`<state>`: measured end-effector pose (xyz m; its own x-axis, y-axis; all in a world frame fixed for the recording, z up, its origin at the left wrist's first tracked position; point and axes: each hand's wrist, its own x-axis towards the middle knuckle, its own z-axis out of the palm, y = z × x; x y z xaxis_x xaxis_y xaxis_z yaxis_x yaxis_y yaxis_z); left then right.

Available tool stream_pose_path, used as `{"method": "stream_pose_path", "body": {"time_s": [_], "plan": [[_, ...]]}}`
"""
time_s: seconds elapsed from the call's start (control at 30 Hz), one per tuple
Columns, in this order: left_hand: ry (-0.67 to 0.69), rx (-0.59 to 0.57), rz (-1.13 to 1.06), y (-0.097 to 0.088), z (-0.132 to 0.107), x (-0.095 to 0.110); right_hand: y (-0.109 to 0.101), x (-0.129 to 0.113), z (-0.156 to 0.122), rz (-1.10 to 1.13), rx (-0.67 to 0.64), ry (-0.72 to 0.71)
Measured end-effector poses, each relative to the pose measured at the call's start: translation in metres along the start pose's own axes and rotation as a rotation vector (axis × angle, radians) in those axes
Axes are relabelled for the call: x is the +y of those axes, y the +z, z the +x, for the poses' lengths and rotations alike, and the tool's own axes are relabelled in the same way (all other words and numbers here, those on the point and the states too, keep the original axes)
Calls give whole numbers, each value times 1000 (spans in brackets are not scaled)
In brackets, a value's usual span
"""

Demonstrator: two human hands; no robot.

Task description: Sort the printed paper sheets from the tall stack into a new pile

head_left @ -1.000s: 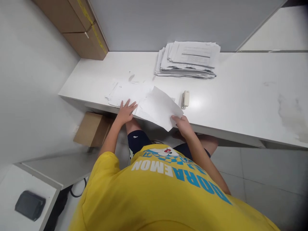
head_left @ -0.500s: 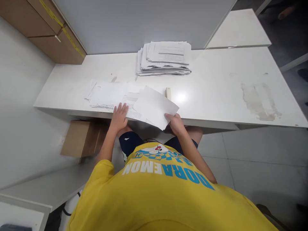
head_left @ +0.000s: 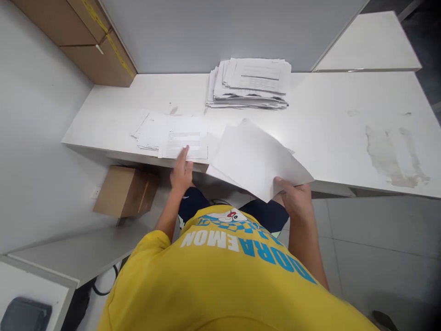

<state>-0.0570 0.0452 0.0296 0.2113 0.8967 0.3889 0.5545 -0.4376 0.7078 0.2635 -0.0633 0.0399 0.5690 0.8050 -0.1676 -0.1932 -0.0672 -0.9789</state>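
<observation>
My right hand [head_left: 292,195] is closed on the near corner of a few white sheets of paper [head_left: 257,158], lifted and tilted above the front edge of the white desk [head_left: 327,133]. My left hand [head_left: 182,171] lies with fingers stretched out at the desk's front edge, its fingertips on a printed sheet [head_left: 186,143] that tops a low spread of papers [head_left: 151,131]. A thick, uneven stack of printed papers [head_left: 250,82] rests at the back of the desk against the grey partition.
Brown cardboard boxes [head_left: 96,50] stand at the desk's far left corner, and another box [head_left: 124,191] sits on the floor under the desk. A stained patch [head_left: 392,151] marks the desk's right side. A dark object [head_left: 24,315] lies on a low surface at bottom left.
My right hand has carried the held sheets to the right and raised them, uncovering the printed sheet and hiding the stapler. My left hand has stayed on the low spread.
</observation>
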Motion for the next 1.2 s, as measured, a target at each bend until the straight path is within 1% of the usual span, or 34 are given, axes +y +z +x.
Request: {"method": "stream_pose_path", "body": {"time_s": [0.07,0.1,0.13,0.2,0.3,0.37,0.43,0.5,0.57,0.63,0.73,0.77,0.8,0.9,0.93,1.0,1.07,1.13,1.2], "plan": [[-21,-29,-275,16,-8,26,-5,2,-1,-67,-38,-28],[-36,-48,-352,23,-11,37,-6,3,0,-106,-45,-55],[-48,-54,-384,29,-11,46,-7,3,0,-148,-47,-90],[-47,-21,-355,37,-7,58,-8,-1,3,-239,-62,-182],[62,52,-306,46,10,62,-6,-9,13,-321,-112,-389],[137,66,-324,56,23,57,-3,-10,23,-334,-169,-525],[145,55,-335,69,33,47,1,-4,34,-337,-215,-583],[99,40,-288,84,39,34,4,6,45,-330,-233,-571],[57,21,-189,95,40,23,5,15,55,-297,-241,-544],[74,22,-121,102,37,17,4,20,63,-246,-233,-529],[161,68,-112,103,32,18,2,21,69,-173,-191,-480],[158,81,-124,103,30,20,2,22,70,-157,-170,-455],[129,69,-144,103,28,22,3,25,70,-144,-146,-431],[-28,-55,-248,109,23,22,8,38,67,-136,-61,-378],[-61,-91,-280,112,20,21,10,42,64,-139,-41,-370],[-77,-113,-319,118,16,20,11,50,59,-146,-10,-366],[-72,-87,-337,121,13,19,9,55,55,-148,21,-381],[-74,-68,-352,121,12,20,5,56,53,-144,46,-398],[-58,-91,-372,116,13,24,0,55,51,-147,46,-404]]}}
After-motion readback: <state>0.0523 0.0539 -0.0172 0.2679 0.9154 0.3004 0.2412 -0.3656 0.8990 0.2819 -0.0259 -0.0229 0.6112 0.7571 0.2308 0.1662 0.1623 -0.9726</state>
